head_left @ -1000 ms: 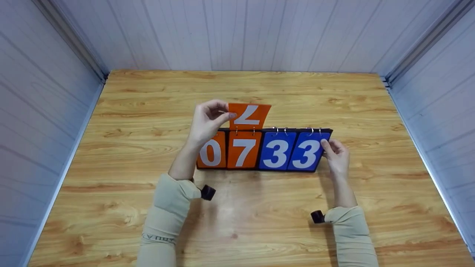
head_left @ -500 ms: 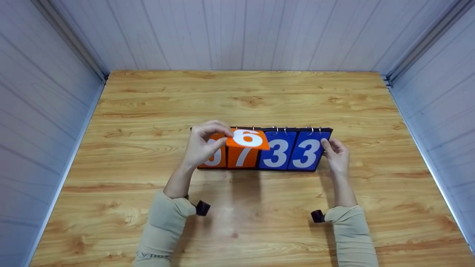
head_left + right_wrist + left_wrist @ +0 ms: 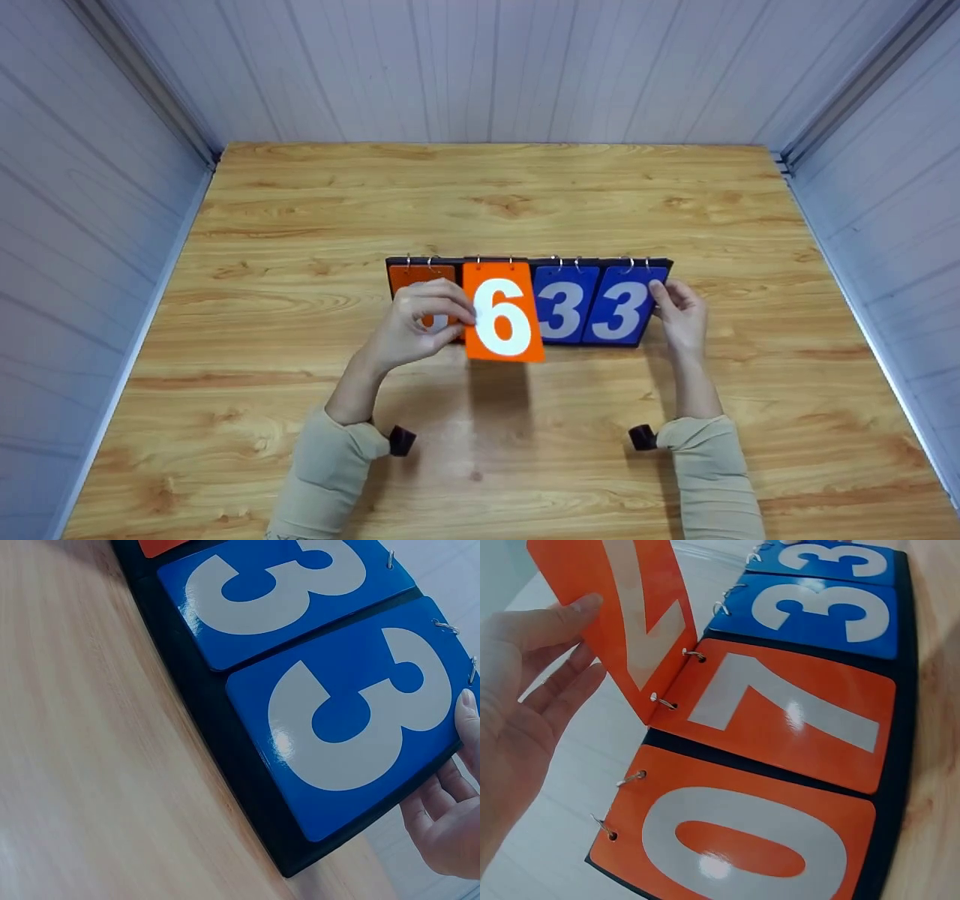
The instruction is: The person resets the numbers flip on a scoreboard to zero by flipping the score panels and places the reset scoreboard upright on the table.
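Observation:
A black flip scoreboard [image 3: 525, 262] stands on the wooden table [image 3: 300, 210]. My left hand [image 3: 456, 316] pinches the left edge of an orange card showing 6 [image 3: 501, 319], which hangs from its rings a little in front of the board. The hand hides most of the orange card to its left [image 3: 412, 274]. Two blue 3 cards [image 3: 562, 309] [image 3: 621, 309] fill the right half. My right hand [image 3: 664, 296] grips the board's right end. The left wrist view shows my fingers [image 3: 547, 622] on a lifted orange card [image 3: 622, 615] above the orange 7 [image 3: 795, 712] and 0 [image 3: 735, 840].
White panelled walls [image 3: 480, 67] close in the table at the back and on both sides. Bare wood lies in front of the board [image 3: 510, 450] and behind it. Both forearms wear beige sleeves [image 3: 705, 472].
My left hand has swung the orange card forward and down over its rings; it now shows 6 and covers the 7. The right hand has stayed on the board's end.

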